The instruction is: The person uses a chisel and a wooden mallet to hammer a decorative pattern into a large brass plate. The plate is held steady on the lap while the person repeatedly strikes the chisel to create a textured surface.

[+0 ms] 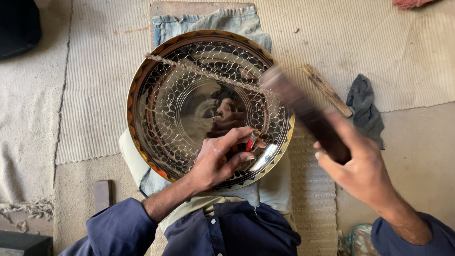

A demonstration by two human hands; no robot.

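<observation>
A large round brass plate [156, 61] with an engraved net pattern and a zigzag rim rests tilted on my lap over folded denim cloth. My left hand [218, 159] lies on its lower right part, fingers pinched on a small red-and-metal engraving tool [251, 141] with its tip on the plate. My right hand [358, 166] is raised at the right of the plate and grips a dark wooden mallet [303, 111], blurred with motion, its head above the plate's right rim. A twisted cord [199, 71] runs across the upper plate.
A wooden stick [327, 90] and a dark grey rag [365, 106] lie on the ribbed mat at the right. A small wooden block [102, 194] sits at lower left on the floor. A dark object [19, 26] fills the top left corner.
</observation>
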